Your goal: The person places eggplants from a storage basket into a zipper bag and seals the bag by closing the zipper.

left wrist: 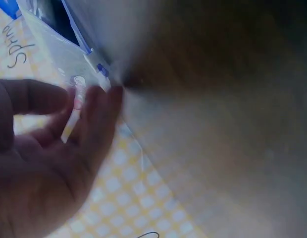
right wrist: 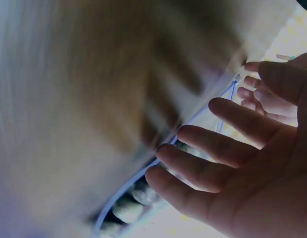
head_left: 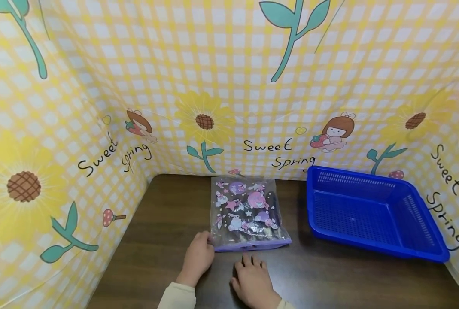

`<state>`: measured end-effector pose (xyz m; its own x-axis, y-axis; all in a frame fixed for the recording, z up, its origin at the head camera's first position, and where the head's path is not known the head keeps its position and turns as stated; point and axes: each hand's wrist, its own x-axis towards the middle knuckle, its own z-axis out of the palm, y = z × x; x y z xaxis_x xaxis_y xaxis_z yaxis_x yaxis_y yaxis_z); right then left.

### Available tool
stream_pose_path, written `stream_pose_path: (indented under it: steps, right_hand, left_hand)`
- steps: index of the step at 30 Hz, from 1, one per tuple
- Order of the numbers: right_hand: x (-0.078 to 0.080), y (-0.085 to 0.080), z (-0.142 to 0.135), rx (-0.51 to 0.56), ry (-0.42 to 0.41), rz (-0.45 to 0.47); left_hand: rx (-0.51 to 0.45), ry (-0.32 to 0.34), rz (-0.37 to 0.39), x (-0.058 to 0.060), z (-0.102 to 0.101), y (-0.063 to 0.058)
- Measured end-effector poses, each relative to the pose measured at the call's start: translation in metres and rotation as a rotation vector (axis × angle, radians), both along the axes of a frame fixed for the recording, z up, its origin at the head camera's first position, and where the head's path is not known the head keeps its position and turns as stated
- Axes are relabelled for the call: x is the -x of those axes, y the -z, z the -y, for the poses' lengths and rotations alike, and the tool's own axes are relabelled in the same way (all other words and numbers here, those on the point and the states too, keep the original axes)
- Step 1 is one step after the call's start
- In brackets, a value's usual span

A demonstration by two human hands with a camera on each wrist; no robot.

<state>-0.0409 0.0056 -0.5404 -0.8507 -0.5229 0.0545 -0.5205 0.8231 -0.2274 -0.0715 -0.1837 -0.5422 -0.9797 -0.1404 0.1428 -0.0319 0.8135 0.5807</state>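
A clear plastic zip bag (head_left: 244, 210) printed with pink and purple cartoon figures and stars lies flat on the dark wooden table. Its purple zip edge (head_left: 252, 246) faces the person, and a small slider (left wrist: 101, 68) shows at one end of it. My left hand (head_left: 199, 257) is at the bag's near left corner, fingertips right at the zip end, with the thumb apart from the fingers in the left wrist view. Just in front of the zip edge, my right hand (head_left: 254, 281) is palm down, its fingers (right wrist: 213, 144) spread and loosely bent, holding nothing.
To the right of the bag stands a blue plastic basket (head_left: 368, 246) with perforated sides. Yellow-checked sheeting (head_left: 229, 64) with flowers and lettering walls in the back and both sides of the table (head_left: 148, 240).
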Motion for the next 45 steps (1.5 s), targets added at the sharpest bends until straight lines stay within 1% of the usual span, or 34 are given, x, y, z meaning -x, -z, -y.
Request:
stream_pose_path:
  steps: [1, 2, 4, 5, 7, 8, 10, 11, 12, 14, 16, 17, 19, 21, 23, 25, 27, 31, 33, 35, 39, 45]
  right_hand:
    - [-0.001, 0.0, -0.001, 0.026, 0.014, 0.031]
    - [-0.002, 0.0, -0.002, 0.06, 0.02, 0.039]
    - [-0.002, 0.0, -0.003, 0.159, 0.033, 0.072]
    - [0.0, 0.001, -0.003, 0.237, 0.042, 0.107]
    - [0.002, 0.002, -0.001, 0.435, 0.072, 0.2]
    - [0.004, 0.004, 0.0, 0.561, 0.087, 0.292]
    - [0.007, 0.007, 0.005, 0.815, 0.16, 0.554]
    - [0.009, 0.008, 0.008, 0.932, 0.214, 0.692]
    - [0.01, 0.01, 0.011, 1.028, 0.262, 0.817]
    - [0.013, 0.014, 0.018, 1.186, 0.343, 1.039]
    - [0.015, 0.018, 0.026, 1.293, 0.375, 1.165]
    - [0.016, 0.019, 0.031, 1.342, 0.389, 1.208]
    - [0.016, 0.022, 0.041, 1.425, 0.423, 1.252]
    - [0.014, 0.023, 0.05, 1.482, 0.455, 1.254]
    - [0.012, 0.024, 0.058, 1.527, 0.488, 1.236]
    - [0.011, 0.025, 0.063, 1.556, 0.508, 1.217]
    - [0.011, 0.025, 0.067, 1.58, 0.516, 1.208]
    - [0.015, 0.026, 0.068, 1.598, 0.519, 1.23]
    - [0.018, 0.027, 0.068, 1.602, 0.511, 1.25]
    - [0.019, 0.027, 0.067, 1.603, 0.504, 1.261]
    - [0.018, 0.029, 0.067, 1.6, 0.497, 1.249]
    - [0.018, 0.029, 0.07, 1.608, 0.53, 1.214]
  left_hand:
    - [-0.011, -0.037, 0.009, -0.001, 0.0, 0.0]
    - [-0.024, -0.072, 0.027, -0.003, -0.001, 0.0]
    - [-0.092, -0.107, 0.081, -0.003, -0.003, 0.0]
    - [-0.143, -0.114, 0.116, -0.003, -0.004, 0.0]
    - [-0.326, -0.114, 0.173, -0.002, -0.003, 0.002]
    - [-0.445, -0.115, 0.2, 0.0, -0.002, 0.002]
    - [-0.694, -0.113, 0.248, 0.002, 0.001, 0.002]
    - [-0.814, -0.114, 0.261, 0.003, 0.002, 0.003]
    - [-0.924, -0.112, 0.275, 0.004, 0.003, 0.003]
    - [-1.061, -0.094, 0.299, 0.005, 0.006, 0.005]
    - [-1.117, -0.066, 0.311, 0.006, 0.008, 0.009]
    - [-1.121, -0.059, 0.311, 0.006, 0.01, 0.01]
    - [-1.093, -0.057, 0.302, 0.006, 0.012, 0.013]
    - [-1.058, -0.062, 0.282, 0.005, 0.013, 0.014]
    - [-1.023, -0.063, 0.254, 0.004, 0.013, 0.013]
    - [-0.966, -0.051, 0.222, 0.003, 0.011, 0.013]
    - [-0.885, -0.024, 0.18, 0.001, 0.009, 0.013]
    - [-0.68, 0.038, 0.128, -0.001, 0.005, 0.012]
    - [-0.621, 0.062, 0.126, -0.001, 0.004, 0.01]
    - [-0.585, 0.072, 0.118, -0.002, 0.003, 0.01]
    - [-0.54, 0.039, 0.107, -0.005, 0.001, 0.009]
    - [-0.488, -0.019, 0.116, -0.007, -0.006, 0.006]
